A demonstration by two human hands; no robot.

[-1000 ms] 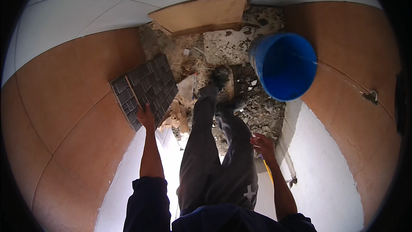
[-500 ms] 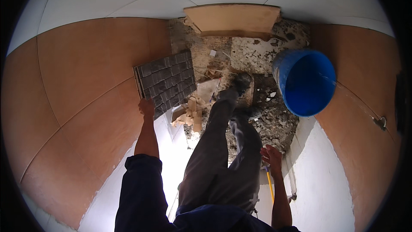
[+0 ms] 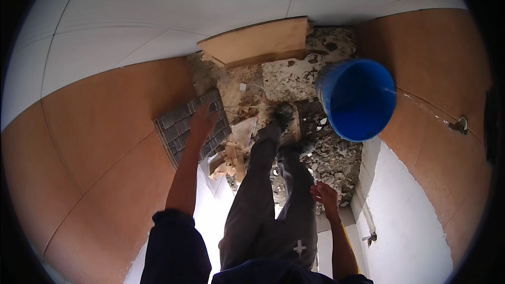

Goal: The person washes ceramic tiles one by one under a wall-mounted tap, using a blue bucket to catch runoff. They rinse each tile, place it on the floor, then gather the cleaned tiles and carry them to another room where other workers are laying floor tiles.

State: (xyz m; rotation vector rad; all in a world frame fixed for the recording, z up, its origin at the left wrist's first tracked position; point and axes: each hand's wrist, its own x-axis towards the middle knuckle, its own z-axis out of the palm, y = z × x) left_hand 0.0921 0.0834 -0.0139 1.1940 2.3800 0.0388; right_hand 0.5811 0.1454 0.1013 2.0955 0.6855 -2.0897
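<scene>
A dark grey, brick-patterned tile (image 3: 172, 124) leans against the brown wall on my left. Over its face reaches my left hand (image 3: 203, 121), fingers stretched out and no grip on the tile's edge; contact with the surface is unclear. My right hand (image 3: 325, 198) hangs beside my right leg, its fingers loosely bent and apart, with nothing seen in it. Close to that forearm stands a thin yellow pole (image 3: 349, 239), partly hidden behind the arm.
A blue bucket (image 3: 363, 100) stands at the right wall. Rubble (image 3: 336, 164) covers the floor by my feet. Torn cardboard (image 3: 230, 161) lies below the tile. A tan panel (image 3: 258, 42) leans at the far wall. Pipe fittings (image 3: 461, 125) stick out on the right.
My left hand has left the tile's near left edge and moved forward across its face. The view has turned slightly; my right hand stays by my leg.
</scene>
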